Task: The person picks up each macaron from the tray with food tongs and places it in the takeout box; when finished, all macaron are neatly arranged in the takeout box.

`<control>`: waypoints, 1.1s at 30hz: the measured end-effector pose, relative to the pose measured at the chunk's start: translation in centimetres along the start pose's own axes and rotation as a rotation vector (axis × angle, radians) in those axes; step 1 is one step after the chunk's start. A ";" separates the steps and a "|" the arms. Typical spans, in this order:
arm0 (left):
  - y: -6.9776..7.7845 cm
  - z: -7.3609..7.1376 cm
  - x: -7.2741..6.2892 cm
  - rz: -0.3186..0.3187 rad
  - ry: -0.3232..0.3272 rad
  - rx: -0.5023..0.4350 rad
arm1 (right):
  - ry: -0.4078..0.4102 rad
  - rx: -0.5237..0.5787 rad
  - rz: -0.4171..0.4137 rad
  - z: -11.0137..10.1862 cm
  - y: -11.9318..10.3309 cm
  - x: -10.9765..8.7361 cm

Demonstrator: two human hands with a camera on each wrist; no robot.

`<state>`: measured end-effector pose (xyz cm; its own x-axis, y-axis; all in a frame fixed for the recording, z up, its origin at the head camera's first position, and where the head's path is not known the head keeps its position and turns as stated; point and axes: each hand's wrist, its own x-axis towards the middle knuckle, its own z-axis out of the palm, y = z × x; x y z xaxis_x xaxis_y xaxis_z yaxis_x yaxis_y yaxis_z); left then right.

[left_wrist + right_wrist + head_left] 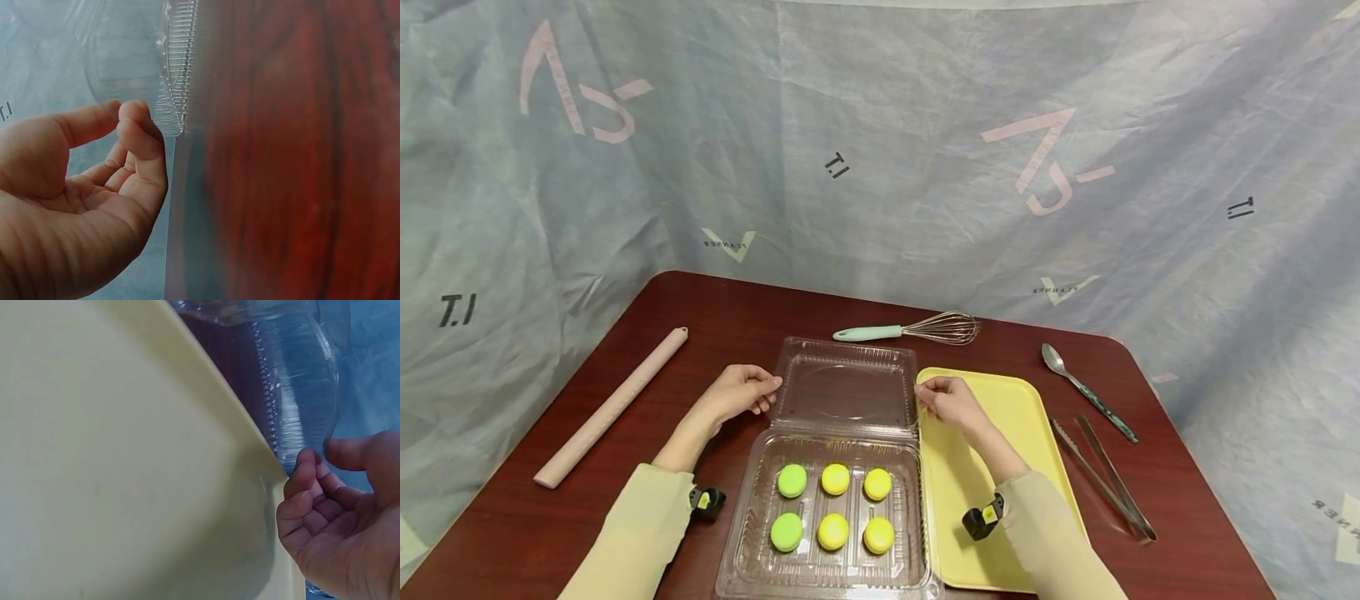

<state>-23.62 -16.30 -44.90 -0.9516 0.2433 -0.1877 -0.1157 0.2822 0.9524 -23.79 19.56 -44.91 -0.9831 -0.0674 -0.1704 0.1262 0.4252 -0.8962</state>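
Note:
A clear plastic clamshell box lies unfolded, its base (pixel 745 517) nearest me and its lid (pixel 846 387) spread open behind. In the base sit two green macarons (pixel 792 481) and several yellow macarons (pixel 835 479), in two rows. At the lid's left edge my left hand (pixel 737 393) pinches the rim between thumb and forefinger. The right hand (pixel 951 402) pinches the right rim the same way, above the yellow tray (pixel 1015 408). Both wrist views show the lid's ribbed clear wall (pixel 178 56) at the fingertips.
A pink rolling pin (pixel 613 408) lies at the left. Behind the lid is a whisk (pixel 940 327) with a pale green handle. Right of the tray are a spoon (pixel 1086 390) and metal tongs (pixel 1108 479). A grey cloth (pixel 880 167) hangs behind the table.

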 end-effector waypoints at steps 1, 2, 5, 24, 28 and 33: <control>0.0 0.0 0.1 0.002 -0.001 0.003 | 0.000 0.010 -0.001 0.0 0.0 0.0; -0.1 0.0 0.1 -0.002 0.003 0.003 | -0.001 0.014 -0.002 0.1 0.0 0.0; -0.1 -0.1 0.2 -0.007 0.013 0.011 | -0.008 0.028 -0.008 0.1 -0.1 -0.1; 1.3 -0.2 -0.3 0.085 0.127 -0.053 | 0.055 0.037 -0.091 -0.9 -1.5 -0.4; 1.6 -0.2 -0.5 0.099 0.162 -0.057 | 0.071 0.040 -0.138 -1.2 -1.9 -0.4; 1.9 -0.6 -0.8 0.126 0.186 -0.035 | 0.076 0.056 -0.208 -1.5 -2.3 -0.5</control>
<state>-23.27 -16.49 -42.82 -0.9949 0.0989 -0.0221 0.0010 0.2272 0.9738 -23.80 19.98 -42.18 -0.9955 -0.0799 0.0500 -0.0755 0.3586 -0.9304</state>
